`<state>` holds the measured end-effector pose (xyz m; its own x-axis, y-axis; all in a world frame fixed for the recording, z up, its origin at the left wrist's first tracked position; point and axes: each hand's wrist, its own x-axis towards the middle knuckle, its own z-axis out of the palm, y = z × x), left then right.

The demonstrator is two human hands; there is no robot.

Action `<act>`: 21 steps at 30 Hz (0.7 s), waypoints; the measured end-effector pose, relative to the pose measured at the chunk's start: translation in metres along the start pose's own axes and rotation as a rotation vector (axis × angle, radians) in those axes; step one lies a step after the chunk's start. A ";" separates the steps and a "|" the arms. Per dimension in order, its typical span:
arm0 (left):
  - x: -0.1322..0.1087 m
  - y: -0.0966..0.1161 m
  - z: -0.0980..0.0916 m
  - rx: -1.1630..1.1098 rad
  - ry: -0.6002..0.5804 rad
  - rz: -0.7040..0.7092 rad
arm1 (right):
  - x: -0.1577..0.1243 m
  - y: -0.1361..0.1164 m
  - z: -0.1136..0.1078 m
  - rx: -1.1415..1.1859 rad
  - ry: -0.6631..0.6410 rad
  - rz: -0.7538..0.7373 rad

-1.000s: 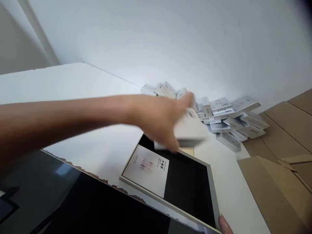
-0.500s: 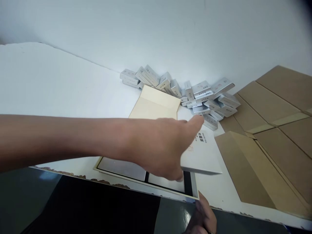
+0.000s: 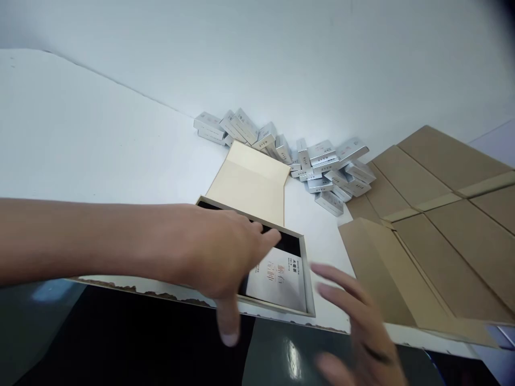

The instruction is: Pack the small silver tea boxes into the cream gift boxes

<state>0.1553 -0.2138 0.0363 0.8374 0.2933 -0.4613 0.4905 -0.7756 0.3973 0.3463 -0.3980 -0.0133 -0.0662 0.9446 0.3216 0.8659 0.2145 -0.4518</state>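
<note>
Reaching in from left in head view, left hand [image 3: 213, 252] lies over open box [image 3: 309, 284]. Its fingers [image 3: 267, 236] loosely spread above black inside, thumb pointing down past near edge of table [image 3: 100, 134], nothing gripped. Box sits at that near edge. In its right part, white packet [image 3: 277, 273] with printed characters lies flat. Beige lid [image 3: 249, 179] folded back onto table. Right hand [image 3: 354, 327], blurred, hovers just beside box's near right corner, fingers spread, empty. Heap of small silver boxes [image 3: 314, 161] by wall beyond lid. Flat brown cardboard [image 3: 434, 214] at right.
</note>
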 end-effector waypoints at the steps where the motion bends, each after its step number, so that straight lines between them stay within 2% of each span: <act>1: -0.004 -0.005 0.001 0.040 -0.018 -0.038 | 0.019 -0.010 -0.001 -0.065 -0.200 0.008; 3: -0.011 -0.012 0.006 0.108 -0.028 -0.069 | 0.053 -0.024 0.002 -0.179 -0.525 -0.050; 4: -0.013 -0.014 0.009 0.123 -0.026 -0.081 | 0.067 -0.028 0.005 -0.231 -0.629 -0.076; 6: -0.017 -0.015 0.014 0.118 -0.001 -0.095 | 0.087 -0.032 0.011 -0.310 -0.747 -0.104; 9: -0.021 -0.011 0.015 0.110 0.026 -0.090 | 0.105 -0.035 0.015 -0.359 -0.861 -0.127; 13: -0.024 -0.003 0.012 0.146 -0.030 -0.073 | 0.116 -0.038 0.012 -0.355 -0.989 -0.181; 17: -0.032 -0.003 0.016 0.079 -0.032 -0.113 | 0.116 -0.037 0.011 -0.319 -0.999 -0.187; 21: -0.043 -0.025 0.000 -0.182 0.031 -0.119 | 0.112 -0.036 0.012 -0.271 -0.986 -0.150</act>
<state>0.1073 -0.2064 0.0461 0.7765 0.3962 -0.4900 0.6197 -0.6214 0.4794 0.3021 -0.2971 0.0290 -0.4534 0.7231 -0.5211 0.8900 0.3988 -0.2210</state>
